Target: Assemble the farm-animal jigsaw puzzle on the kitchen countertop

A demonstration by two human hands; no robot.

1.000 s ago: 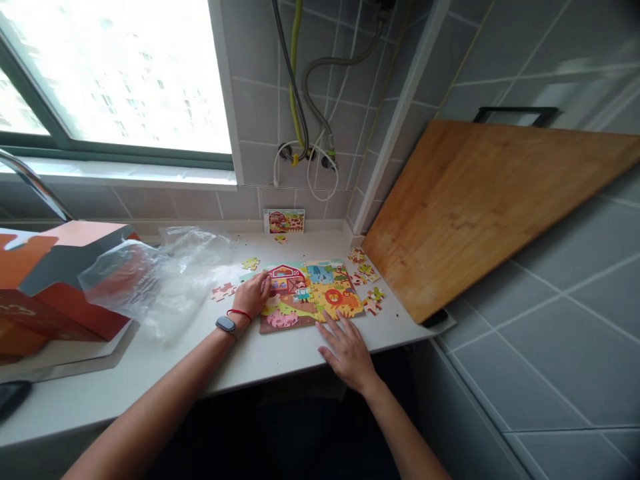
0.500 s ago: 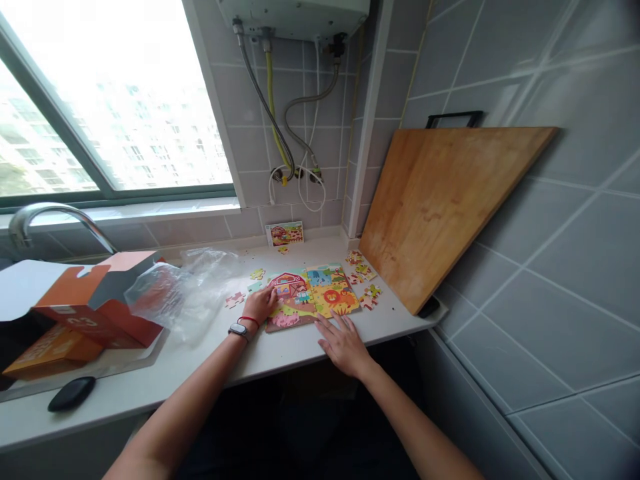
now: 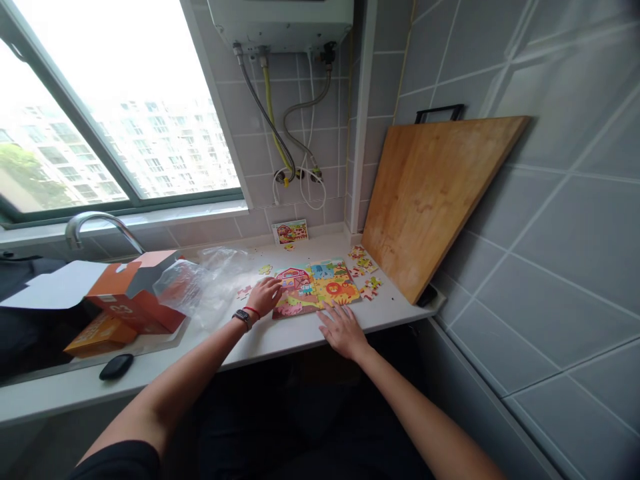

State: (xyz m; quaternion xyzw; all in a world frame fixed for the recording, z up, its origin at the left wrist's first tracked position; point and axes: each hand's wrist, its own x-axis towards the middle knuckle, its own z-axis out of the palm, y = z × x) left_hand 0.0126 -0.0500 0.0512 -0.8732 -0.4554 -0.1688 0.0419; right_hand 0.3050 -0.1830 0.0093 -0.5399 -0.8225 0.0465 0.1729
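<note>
A colourful jigsaw puzzle (image 3: 333, 283) with a red barn, a lion and a pink pig lies flat on the white counter. My left hand (image 3: 265, 295), wearing a watch and a red cord, rests palm down over its left edge, the fingers stretched and slightly bent. On the near edge my right hand (image 3: 344, 331) lies with fingers spread. Loose puzzle pieces (image 3: 371, 288) lie to the right of the puzzle, with more pieces (image 3: 245, 292) beside my left hand. Behind the puzzle, a small picture card (image 3: 291, 231) leans against the wall.
Crumpled clear plastic (image 3: 215, 283) and an opened orange box (image 3: 143, 300) are on the left, near a black oval object (image 3: 117, 367) and a faucet (image 3: 103, 220). A wooden board (image 3: 435, 200) leans on the right wall. Hoses hang beneath a white wall unit (image 3: 283, 27).
My left hand has shifted slightly at the puzzle's left edge, its fingers now more stretched out. My right hand stays on the near edge. The camera view has turned a little left.
</note>
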